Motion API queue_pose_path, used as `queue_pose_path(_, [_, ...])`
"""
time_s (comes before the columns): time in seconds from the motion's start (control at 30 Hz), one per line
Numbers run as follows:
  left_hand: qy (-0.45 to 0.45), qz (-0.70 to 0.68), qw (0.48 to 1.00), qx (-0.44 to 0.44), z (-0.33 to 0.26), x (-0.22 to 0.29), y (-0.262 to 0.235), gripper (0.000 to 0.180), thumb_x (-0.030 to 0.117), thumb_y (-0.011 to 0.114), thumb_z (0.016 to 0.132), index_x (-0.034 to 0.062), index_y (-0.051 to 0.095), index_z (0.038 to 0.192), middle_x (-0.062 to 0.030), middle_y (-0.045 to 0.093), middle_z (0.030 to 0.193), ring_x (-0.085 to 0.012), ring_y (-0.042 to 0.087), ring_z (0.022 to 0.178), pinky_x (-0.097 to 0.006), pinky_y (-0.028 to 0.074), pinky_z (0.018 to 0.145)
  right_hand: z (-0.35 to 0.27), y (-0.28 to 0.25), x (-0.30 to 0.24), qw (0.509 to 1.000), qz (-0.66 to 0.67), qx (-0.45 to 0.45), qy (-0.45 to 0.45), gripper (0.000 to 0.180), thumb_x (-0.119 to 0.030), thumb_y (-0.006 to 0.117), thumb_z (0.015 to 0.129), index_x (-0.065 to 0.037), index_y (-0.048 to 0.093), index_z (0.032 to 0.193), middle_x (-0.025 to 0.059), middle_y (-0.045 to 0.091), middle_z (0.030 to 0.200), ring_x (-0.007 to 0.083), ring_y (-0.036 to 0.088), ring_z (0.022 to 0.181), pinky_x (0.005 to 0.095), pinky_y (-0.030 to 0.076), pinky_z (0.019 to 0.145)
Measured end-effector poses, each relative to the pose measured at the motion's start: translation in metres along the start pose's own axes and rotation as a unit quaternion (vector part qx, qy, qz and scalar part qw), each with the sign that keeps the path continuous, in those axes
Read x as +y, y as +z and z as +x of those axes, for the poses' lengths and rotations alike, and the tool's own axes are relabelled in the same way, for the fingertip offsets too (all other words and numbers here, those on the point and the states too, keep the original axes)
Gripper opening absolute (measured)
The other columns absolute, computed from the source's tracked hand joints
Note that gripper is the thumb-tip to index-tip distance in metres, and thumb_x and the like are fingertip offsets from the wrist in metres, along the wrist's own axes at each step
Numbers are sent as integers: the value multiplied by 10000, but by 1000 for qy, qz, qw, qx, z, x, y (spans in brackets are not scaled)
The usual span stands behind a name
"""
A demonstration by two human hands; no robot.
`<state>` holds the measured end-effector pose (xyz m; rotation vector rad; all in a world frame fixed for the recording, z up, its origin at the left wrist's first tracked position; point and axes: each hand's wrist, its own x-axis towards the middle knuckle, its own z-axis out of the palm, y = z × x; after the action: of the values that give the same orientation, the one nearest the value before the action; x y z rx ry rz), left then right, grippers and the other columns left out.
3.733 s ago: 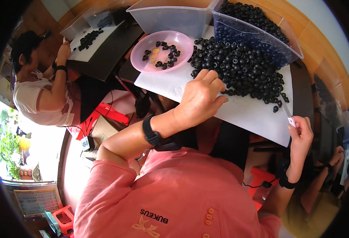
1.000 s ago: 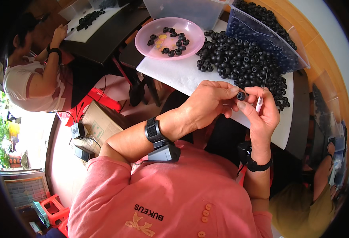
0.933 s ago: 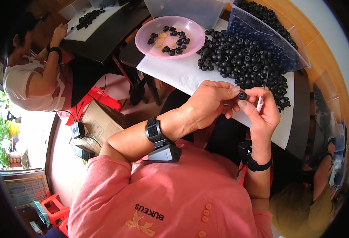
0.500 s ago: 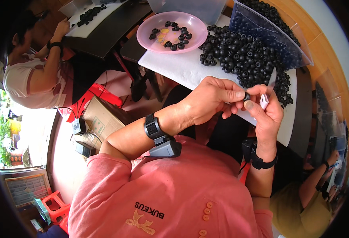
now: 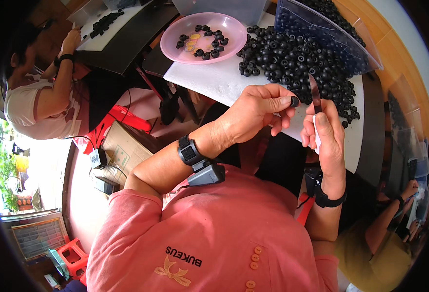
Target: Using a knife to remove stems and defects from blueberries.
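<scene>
Between the thumb and fingers of my left hand [image 5: 268, 107] is a small round black rubber part [image 5: 294, 101] with a hollow side. My right hand [image 5: 325, 129] grips a small knife by its pale handle, with the knife's blade [image 5: 314, 92] pointing up and away from me. The two hands are apart, close to the near edge of the white board [image 5: 200, 78]. A large heap of similar black parts [image 5: 292, 58] lies on the board beyond them. Left of the heap, a pink plate [image 5: 170, 46] holds several black parts.
A clear plastic bin [image 5: 321, 34] with more black parts stands behind the heap. At the left, a co-worker [image 5: 44, 102] sits by a dark table [image 5: 112, 56] with black parts. Another person [image 5: 375, 248] is at the lower right. A cardboard box [image 5: 124, 146] stands on the floor.
My hands have drawn apart. The knife has turned more upright in my right hand, while the black part stays in my left fingers.
</scene>
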<state>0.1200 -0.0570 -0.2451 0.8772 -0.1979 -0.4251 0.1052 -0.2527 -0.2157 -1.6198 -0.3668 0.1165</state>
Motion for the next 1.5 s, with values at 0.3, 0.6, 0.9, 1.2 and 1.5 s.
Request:
queue_pose_path(0.3, [4, 26, 1000, 11, 0, 0, -1, 185, 158, 538, 1001, -10, 606, 1038, -69, 616, 863, -159, 612, 713, -266, 476, 551, 11, 9, 1, 994, -88, 67, 3, 271, -260, 518, 1012, -33, 588, 880, -23, 515, 678, 38, 434, 546, 210, 327, 481])
queue_pose_path(0.6, [-5, 33, 999, 9, 2, 0, -2, 187, 163, 544, 999, -15, 587, 1034, -76, 616, 880, -168, 614, 713, -275, 481, 540, 19, 11, -3, 995, -94, 18, 35, 305, -268, 502, 1018, -32, 575, 840, -38, 409, 552, 31, 357, 483, 213, 291, 432])
queue_pose_path(0.9, [-6, 21, 1000, -1, 3, 0, -4, 187, 166, 545, 999, -16, 584, 1022, -81, 620, 883, -172, 620, 715, -276, 484, 533, 21, 9, -3, 995, -79, 1, 56, 316, -280, 509, 1016, -43, 572, 816, -39, 409, 549, 30, 358, 478, 215, 293, 424])
queue_pose_path(1.2, [-11, 12, 1000, -1, 2, 1, -3, 187, 167, 540, 999, -15, 578, 1021, -82, 616, 877, -176, 622, 708, -276, 485, 519, 21, 7, 0, 995, -85, -11, 51, 338, -340, 500, 1012, -59, 558, 832, -36, 421, 535, 35, 368, 444, 201, 257, 429])
queue_pose_path(1.5, [9, -34, 999, 14, 4, -7, 2, 182, 170, 541, 997, 2, 579, 937, -75, 602, 847, -153, 569, 627, -265, 441, 471, 15, 12, 2, 993, -120, -18, 5, 295, -294, 523, 1001, -58, 565, 830, -30, 453, 570, 36, 379, 491, 201, 295, 461])
